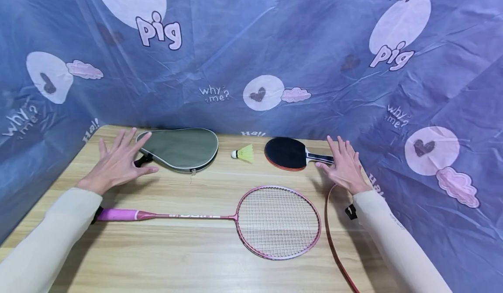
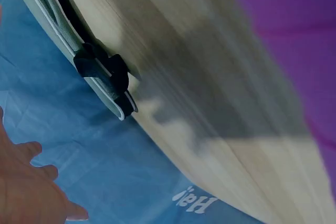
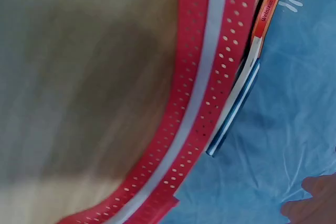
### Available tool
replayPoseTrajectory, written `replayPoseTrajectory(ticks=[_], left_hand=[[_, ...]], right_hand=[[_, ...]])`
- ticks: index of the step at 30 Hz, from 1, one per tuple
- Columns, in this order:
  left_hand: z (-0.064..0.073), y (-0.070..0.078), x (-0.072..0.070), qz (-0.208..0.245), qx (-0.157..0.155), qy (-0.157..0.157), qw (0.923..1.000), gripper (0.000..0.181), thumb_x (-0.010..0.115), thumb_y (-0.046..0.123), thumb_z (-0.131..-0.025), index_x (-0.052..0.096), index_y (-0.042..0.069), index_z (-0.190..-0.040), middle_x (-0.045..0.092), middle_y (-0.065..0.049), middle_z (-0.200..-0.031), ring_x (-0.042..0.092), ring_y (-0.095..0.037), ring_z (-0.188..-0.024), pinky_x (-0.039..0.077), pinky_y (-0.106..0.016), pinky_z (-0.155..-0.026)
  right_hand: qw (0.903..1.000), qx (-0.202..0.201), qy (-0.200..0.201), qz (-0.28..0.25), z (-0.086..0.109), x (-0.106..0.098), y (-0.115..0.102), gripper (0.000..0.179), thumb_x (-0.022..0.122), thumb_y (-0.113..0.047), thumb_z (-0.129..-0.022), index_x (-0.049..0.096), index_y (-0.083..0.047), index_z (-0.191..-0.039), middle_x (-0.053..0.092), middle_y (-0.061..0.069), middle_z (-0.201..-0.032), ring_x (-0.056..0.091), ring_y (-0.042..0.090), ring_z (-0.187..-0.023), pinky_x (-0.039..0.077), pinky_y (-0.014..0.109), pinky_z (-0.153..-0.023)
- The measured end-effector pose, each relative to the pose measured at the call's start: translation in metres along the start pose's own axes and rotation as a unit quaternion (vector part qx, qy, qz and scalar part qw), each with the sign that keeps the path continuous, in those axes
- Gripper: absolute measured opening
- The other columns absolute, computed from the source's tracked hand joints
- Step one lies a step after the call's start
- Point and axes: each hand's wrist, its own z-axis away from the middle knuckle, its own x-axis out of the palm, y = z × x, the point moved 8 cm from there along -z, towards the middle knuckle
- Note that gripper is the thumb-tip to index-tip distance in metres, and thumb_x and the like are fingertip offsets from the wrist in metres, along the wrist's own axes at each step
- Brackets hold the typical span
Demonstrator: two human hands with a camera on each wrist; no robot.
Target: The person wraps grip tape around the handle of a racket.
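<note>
My left hand [image 1: 119,162] has its fingers spread, over the left side of the table beside the narrow end of a green paddle case [image 1: 182,149] with white piping. A black strap [image 2: 102,69] shows at that end. Spread too, my right hand [image 1: 345,164] is beside the handle of a black and red table tennis paddle [image 1: 286,153]; its thumb overlaps the handle in the head view. Neither hand holds anything. Between case and paddle lies a yellow shuttlecock [image 1: 243,153]. A badminton racket [image 1: 278,222] with a purple grip [image 1: 118,215] lies nearer, grip below my left wrist.
Beside my right forearm, a thin curved red band [image 1: 334,240] runs toward the near edge; the right wrist view shows its small holes and grey stripe. The wooden table [image 1: 188,258] is bordered at the back and sides by a blue printed cloth [image 1: 220,57].
</note>
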Motion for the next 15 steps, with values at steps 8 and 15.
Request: replayPoseTrajectory(ticks=[8,15], left_hand=[[0.006,-0.006,0.0,0.028,-0.012,0.009,0.9995,0.113,0.072,0.069,-0.078,0.01,0.03,-0.164,0.007,-0.023,-0.17,0.004,-0.051,-0.155,-0.011,-0.088,-0.105],[0.015,-0.004,-0.004,0.048,-0.012,0.016,0.9987,0.12,0.079,0.065,-0.074,0.005,0.031,-0.164,0.018,-0.027,-0.167,0.016,-0.056,-0.15,-0.014,-0.087,-0.105]], right_hand=[[0.9959,0.013,0.009,-0.09,0.014,0.002,0.007,0.1,0.067,-0.045,-0.093,0.001,-0.019,-0.164,0.006,0.024,-0.17,0.007,0.048,-0.156,0.012,0.073,-0.12],[0.9902,0.049,-0.004,-0.131,0.022,0.006,0.011,0.102,0.066,-0.045,-0.095,-0.002,-0.01,-0.163,0.004,0.026,-0.169,0.01,0.052,-0.154,0.013,0.069,-0.122]])
